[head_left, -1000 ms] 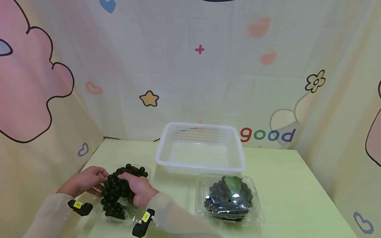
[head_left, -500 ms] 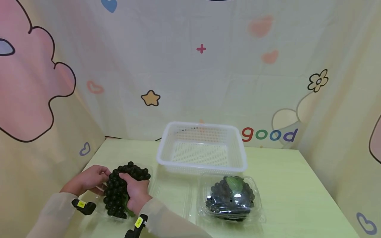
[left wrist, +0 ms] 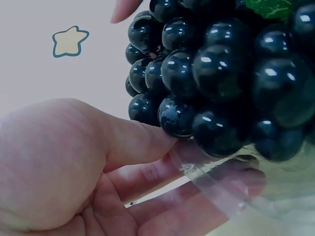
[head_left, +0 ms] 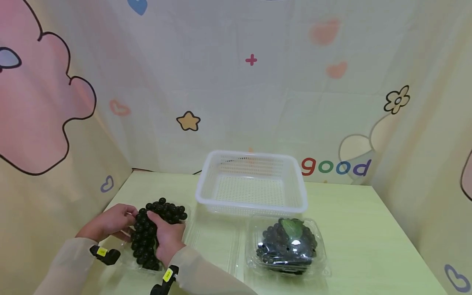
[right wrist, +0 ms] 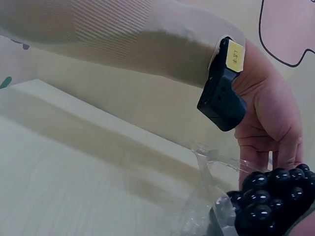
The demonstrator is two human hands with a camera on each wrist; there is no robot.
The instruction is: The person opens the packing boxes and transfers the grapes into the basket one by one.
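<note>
Grapes (head_left: 143,239), front-left of the white basket (head_left: 250,206), have bunched tighter in the right hand (head_left: 170,237) gripping them, probably loosening from the clear tub (left wrist: 214,189) the left hand (head_left: 110,221) pinches.

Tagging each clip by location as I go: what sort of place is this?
Probably a small staged recording booth: a cartoon-printed cloth encloses the back and sides of a pale table, and a black device sits on each wrist.

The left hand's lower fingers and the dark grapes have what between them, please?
The clear plastic lies between fingers and grapes, in the left wrist view.
</note>
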